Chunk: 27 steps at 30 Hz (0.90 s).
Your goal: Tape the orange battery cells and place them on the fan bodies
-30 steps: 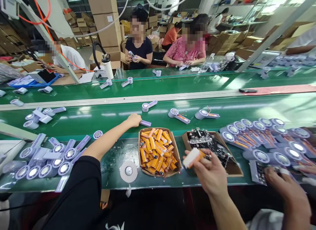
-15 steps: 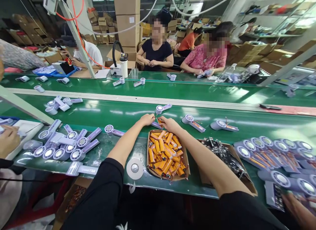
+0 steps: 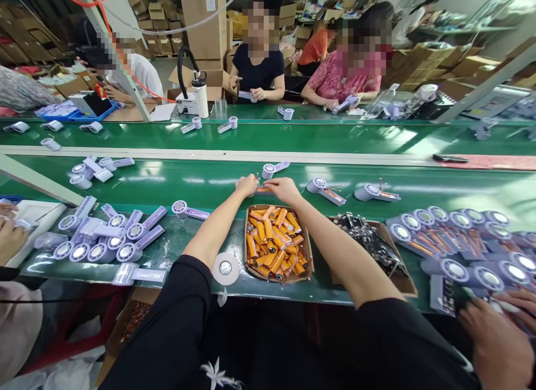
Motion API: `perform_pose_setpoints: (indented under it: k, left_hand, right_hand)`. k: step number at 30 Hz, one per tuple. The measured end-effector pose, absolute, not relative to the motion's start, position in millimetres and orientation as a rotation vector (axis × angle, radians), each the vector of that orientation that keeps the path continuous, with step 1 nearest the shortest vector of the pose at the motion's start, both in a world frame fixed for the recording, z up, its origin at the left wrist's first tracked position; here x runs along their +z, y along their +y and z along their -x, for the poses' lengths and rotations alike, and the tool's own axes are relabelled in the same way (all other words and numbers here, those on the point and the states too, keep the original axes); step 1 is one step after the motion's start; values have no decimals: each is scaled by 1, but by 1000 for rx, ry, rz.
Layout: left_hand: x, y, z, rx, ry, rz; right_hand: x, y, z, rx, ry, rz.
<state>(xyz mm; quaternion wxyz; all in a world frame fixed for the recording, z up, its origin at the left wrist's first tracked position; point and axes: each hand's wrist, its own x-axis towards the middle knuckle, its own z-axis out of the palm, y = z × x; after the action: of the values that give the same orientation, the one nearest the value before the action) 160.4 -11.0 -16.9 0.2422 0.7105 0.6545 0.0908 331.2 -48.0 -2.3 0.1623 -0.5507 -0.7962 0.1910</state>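
Hands on fan part beyond battery box.
Your left hand [image 3: 247,184] and right hand [image 3: 285,189] both pinch a small purple fan handle [image 3: 264,189], just behind the box of orange batteries [image 3: 274,242].

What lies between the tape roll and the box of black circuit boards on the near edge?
The head view shows a cardboard tray of orange battery cells there.

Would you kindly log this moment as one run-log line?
left hand: on fan part | right hand: on same part | place: belt, behind battery box | grips: unclear
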Motion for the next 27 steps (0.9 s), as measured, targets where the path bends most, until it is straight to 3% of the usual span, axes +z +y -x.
perform_pose_setpoints:
  k: [3,6,10,13,19,24,27]
  left_hand:
    - [1,-51,-143,383,1867,-1939]
    - [-2,-133,-91,575,1581,-2194]
    - [-31,-258,-6,336,953,-2519]
    - [-46,-314,20,271,1056,-2614]
    - [-29,-342,-1,679,1161,-2670]
    - [-18,-338,2,897,1190,-2701]
    - [-25,-335,6,982,1307,-2686]
  right_hand:
    - [20,-94,-360,438,-2077,1554]
    - [34,-175,-394,426,-1848,1425]
    - [30,-293,-407,828,-1734,1422]
    - [13,-344,-377,1159,-1662,1408]
    - [-2,-361,-280,1711,-1735,1142]
    - [4,-360,-263,1590,-2203,856]
    - [5,-341,-281,1190,-2556,910]
